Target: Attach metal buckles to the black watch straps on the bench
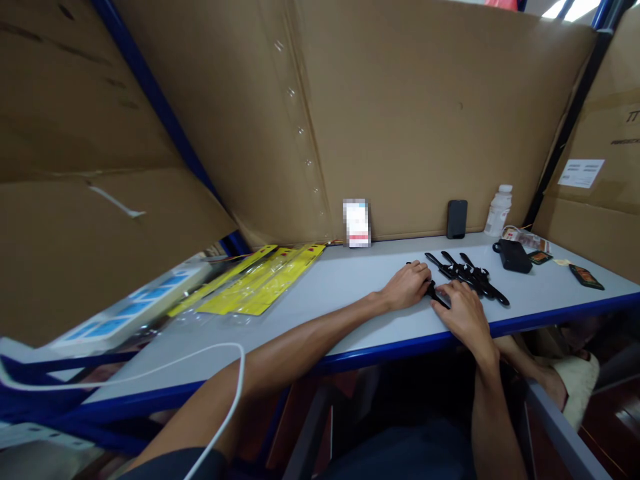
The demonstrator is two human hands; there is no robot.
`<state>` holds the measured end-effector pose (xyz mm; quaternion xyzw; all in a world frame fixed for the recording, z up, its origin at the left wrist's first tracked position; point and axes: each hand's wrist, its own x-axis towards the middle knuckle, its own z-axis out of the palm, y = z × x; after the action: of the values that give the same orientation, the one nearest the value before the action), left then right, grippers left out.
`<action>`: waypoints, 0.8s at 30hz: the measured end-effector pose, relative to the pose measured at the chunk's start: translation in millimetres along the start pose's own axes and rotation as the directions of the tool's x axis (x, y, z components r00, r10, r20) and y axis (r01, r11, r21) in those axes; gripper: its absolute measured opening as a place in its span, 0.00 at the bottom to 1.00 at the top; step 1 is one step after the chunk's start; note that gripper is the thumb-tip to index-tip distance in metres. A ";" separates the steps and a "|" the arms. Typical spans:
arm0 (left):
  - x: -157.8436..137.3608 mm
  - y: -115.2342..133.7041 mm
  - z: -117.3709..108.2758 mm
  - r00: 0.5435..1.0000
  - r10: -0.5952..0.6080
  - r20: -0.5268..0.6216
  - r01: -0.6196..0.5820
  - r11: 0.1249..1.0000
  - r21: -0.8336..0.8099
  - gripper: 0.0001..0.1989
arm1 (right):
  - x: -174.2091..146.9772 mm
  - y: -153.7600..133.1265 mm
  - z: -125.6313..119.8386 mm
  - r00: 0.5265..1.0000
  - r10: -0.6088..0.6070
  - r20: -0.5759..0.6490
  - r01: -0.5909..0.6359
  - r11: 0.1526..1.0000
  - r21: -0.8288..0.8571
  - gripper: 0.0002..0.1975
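Note:
On the grey-white table, a slim black spokeshave (439, 298) with a handle on each side lies low between my two hands. My left hand (407, 285) has its fingers curled over the far-left end, hiding much of that handle. From the right, my right hand (465, 312) closes on the nearer handle, thumb and fingers bent around it; its fingertips are partly hidden. Just beyond my right hand, more black spokeshaves (463, 272) lie side by side in a slanting row, their handles pointing away and toward me.
Yellow cards in clear plastic (265, 283) and a white box with blue panels (135, 307) lie left. A pixelated upright screen (357, 223), black phone (457, 219) and bottle (497, 212) stand behind. A black case (515, 256) sits right. A white cable (240, 373) crosses my left arm.

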<state>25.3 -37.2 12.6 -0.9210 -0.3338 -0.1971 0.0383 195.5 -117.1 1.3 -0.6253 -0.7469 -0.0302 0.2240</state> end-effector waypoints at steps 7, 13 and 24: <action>-0.3 2.6 -3.9 0.999 -0.028 0.016 0.028 1.000 -0.002 0.05 | 1.1 4.1 6.6 0.994 -0.008 -0.109 0.017 0.996 0.083 0.05; -0.7 4.3 -5.9 0.999 -0.031 0.025 0.031 0.999 0.020 0.06 | 1.0 5.5 9.7 0.986 -0.006 -0.166 0.017 0.998 0.061 0.06; 0.1 1.6 -3.8 1.000 -0.009 0.017 0.009 1.000 0.009 0.05 | -1.1 8.4 8.3 0.989 -0.061 -0.136 0.082 0.985 0.151 0.03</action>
<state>25.1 -39.2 16.2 -0.9209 -0.3393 -0.1877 0.0387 201.2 -113.6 -8.5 -0.5753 -0.7526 -0.0207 0.3197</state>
